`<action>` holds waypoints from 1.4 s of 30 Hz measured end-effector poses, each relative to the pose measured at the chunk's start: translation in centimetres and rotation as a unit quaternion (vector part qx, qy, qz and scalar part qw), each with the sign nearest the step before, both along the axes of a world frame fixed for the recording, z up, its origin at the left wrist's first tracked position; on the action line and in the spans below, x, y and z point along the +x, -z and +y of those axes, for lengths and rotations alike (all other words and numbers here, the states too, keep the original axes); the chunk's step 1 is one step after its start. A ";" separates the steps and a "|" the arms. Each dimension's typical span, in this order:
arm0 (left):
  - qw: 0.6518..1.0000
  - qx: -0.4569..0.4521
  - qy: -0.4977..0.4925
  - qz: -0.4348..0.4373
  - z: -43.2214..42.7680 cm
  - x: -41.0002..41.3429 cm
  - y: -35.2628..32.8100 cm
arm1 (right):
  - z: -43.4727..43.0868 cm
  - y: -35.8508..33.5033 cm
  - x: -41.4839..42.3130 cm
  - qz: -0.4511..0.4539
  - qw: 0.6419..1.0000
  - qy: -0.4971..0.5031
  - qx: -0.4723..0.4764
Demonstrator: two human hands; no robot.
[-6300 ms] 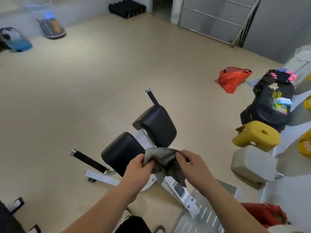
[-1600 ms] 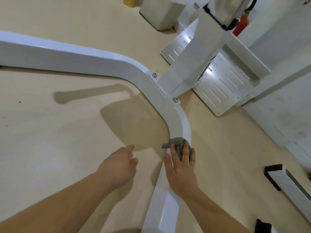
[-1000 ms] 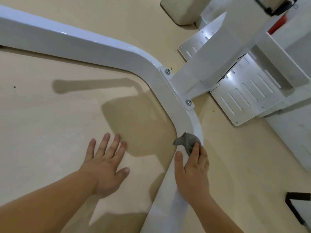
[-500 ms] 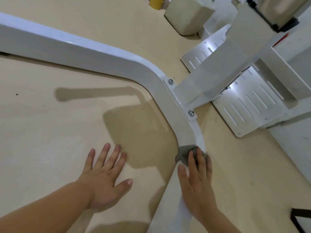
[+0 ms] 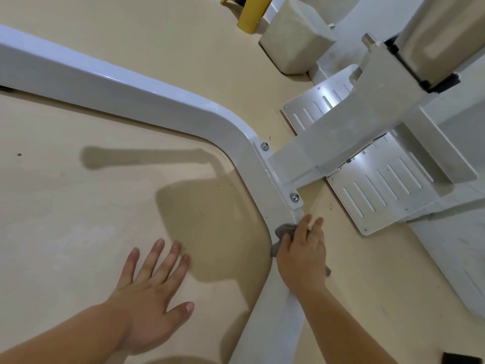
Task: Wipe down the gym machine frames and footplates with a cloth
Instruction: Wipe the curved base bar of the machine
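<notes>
**Cloth pressed to the frame bend under your right hand**

Your right hand (image 5: 301, 256) lies flat on the grey cloth (image 5: 284, 229) with its fingers stretched out, not curled, and presses it onto the white machine frame (image 5: 131, 93) at the curve. The cloth is bunched, and it shows past your thumb side and again at the little-finger edge. Just ahead of your fingertips is a bolt (image 5: 294, 197) on the bracket, with a second bolt (image 5: 265, 146) beyond it. Your left hand (image 5: 149, 292) holds nothing: it rests palm down on the beige floor (image 5: 78, 219), fingers spread, inside the frame's bend. The slotted metal footplate (image 5: 380, 195) lies ahead and to the right of your right hand. Far ahead stand a pale block (image 5: 294, 35) and something yellow (image 5: 253, 14).
</notes>
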State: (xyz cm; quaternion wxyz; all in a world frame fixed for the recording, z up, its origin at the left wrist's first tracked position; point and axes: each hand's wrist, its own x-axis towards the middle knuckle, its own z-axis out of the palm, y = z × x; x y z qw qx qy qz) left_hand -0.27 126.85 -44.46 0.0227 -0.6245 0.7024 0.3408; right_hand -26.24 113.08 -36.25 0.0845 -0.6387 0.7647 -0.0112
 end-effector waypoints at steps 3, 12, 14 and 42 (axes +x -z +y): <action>0.998 -0.046 0.023 -0.023 0.4 0.3 0.3 | 2.5 -0.4 -0.4 -0.052 0.993 0.095 0.053; 0.999 0.030 0.024 -0.037 -0.1 0.0 -0.2 | -5.0 -0.3 0.8 -0.029 0.996 0.073 0.028; 0.997 0.053 0.036 -0.043 -0.1 0.0 -0.3 | -1.4 -0.2 0.4 -0.008 0.999 0.044 0.014; 0.993 0.083 0.047 -0.071 -0.1 -0.4 -1.0 | 1.8 -0.9 -2.1 -0.250 0.940 0.212 0.090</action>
